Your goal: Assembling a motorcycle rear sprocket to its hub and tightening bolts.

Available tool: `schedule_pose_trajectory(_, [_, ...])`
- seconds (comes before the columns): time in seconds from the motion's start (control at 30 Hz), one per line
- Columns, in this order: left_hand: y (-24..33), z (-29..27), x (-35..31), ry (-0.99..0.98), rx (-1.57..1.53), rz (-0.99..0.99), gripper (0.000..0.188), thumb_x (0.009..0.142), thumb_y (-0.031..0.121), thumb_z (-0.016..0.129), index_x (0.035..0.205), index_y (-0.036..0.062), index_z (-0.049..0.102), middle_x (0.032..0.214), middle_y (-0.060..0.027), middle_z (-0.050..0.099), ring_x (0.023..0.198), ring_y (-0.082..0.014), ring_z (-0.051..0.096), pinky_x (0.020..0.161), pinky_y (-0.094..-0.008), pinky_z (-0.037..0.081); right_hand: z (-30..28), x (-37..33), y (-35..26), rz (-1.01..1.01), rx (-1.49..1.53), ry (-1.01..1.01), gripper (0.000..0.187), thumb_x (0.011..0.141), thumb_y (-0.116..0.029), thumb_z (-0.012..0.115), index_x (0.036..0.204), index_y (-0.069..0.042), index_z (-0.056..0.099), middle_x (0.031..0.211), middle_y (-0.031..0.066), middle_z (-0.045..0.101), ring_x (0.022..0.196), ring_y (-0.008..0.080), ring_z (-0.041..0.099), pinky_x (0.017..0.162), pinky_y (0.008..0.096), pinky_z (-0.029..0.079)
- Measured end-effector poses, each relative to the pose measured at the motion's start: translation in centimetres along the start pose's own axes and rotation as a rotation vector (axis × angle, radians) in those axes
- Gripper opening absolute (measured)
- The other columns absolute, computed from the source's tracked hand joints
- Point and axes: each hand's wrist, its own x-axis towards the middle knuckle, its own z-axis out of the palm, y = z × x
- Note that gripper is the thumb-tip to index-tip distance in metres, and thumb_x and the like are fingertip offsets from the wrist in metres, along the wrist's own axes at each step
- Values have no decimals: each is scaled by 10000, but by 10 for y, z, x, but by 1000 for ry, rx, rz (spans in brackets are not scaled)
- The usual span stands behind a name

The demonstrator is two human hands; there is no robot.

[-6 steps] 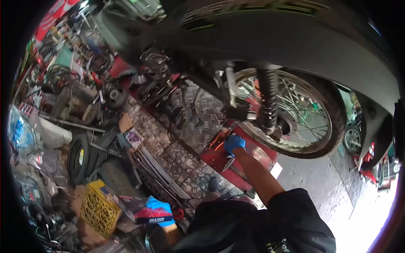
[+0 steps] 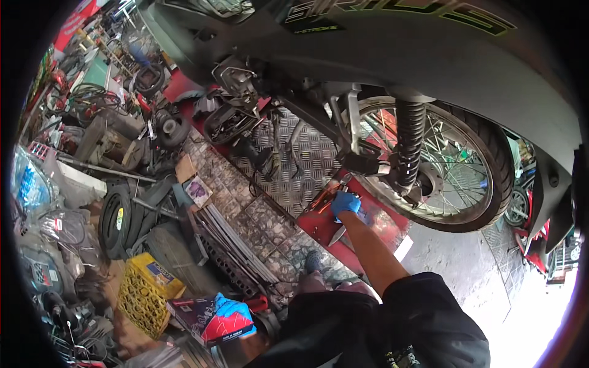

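Observation:
My left hand (image 2: 232,311), in a blue glove, grips a flat cardboard box (image 2: 199,322) in dark and red, held low at my left side. My right arm reaches forward, and my blue-gloved right hand (image 2: 346,204) is down among hand tools (image 2: 320,201), some orange-handled, on a red metal platform (image 2: 380,228). Its fingers point away and are hidden, so whether it holds a tool does not show. A pointed, blade-like metal piece (image 2: 337,235) lies just below that hand. Beyond the platform stands a motorcycle with its spoked rear wheel (image 2: 451,208) and black shock spring (image 2: 410,138).
Treadplate (image 2: 300,162) lies under the motorcycle, beside a tiled strip (image 2: 245,221). To my left are a yellow plastic crate (image 2: 144,297), tyres (image 2: 115,224), metal rods (image 2: 236,248) and piled parts. The motorcycle's dark side panel (image 2: 399,55) overhangs the far side.
The view has shifted slightly and grown sharper. My left hand and the box now show more fully, with more of the box's top face visible. My right hand stays at the tools.

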Motion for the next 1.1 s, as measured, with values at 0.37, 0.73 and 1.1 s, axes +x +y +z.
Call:
schedule_pose_trajectory(0.37, [-43, -100, 91, 562, 267, -527, 350, 972, 515, 527, 1039, 174, 578, 828, 34, 578, 642, -113, 502, 624, -307, 433, -42, -60, 40, 61, 444, -159, 410, 771, -370, 584, 1093, -147, 705, 995, 89, 750, 836, 321, 711, 715, 433, 566])
schedule_pose_trajectory(0.73, [-226, -182, 55, 1100, 1275, -971, 430, 1006, 521, 480, 1178, 171, 661, 1070, -11, 708, 857, -175, 677, 749, -350, 551, 47, -334, 284, 295, 1173, -13, 314, 836, -325, 620, 965, -46, 682, 859, 110, 687, 730, 253, 588, 737, 372, 511])
schedule_pose_trajectory(1.1, [-327, -293, -117, 875, 1608, -1462, 556, 984, 572, 510, 1311, 138, 625, 1246, -62, 694, 1050, -215, 700, 884, -372, 580, 219, -632, 484, 1214, 1641, 204, 272, 791, -231, 644, 924, 3, 684, 787, 130, 688, 646, 240, 608, 627, 345, 518])
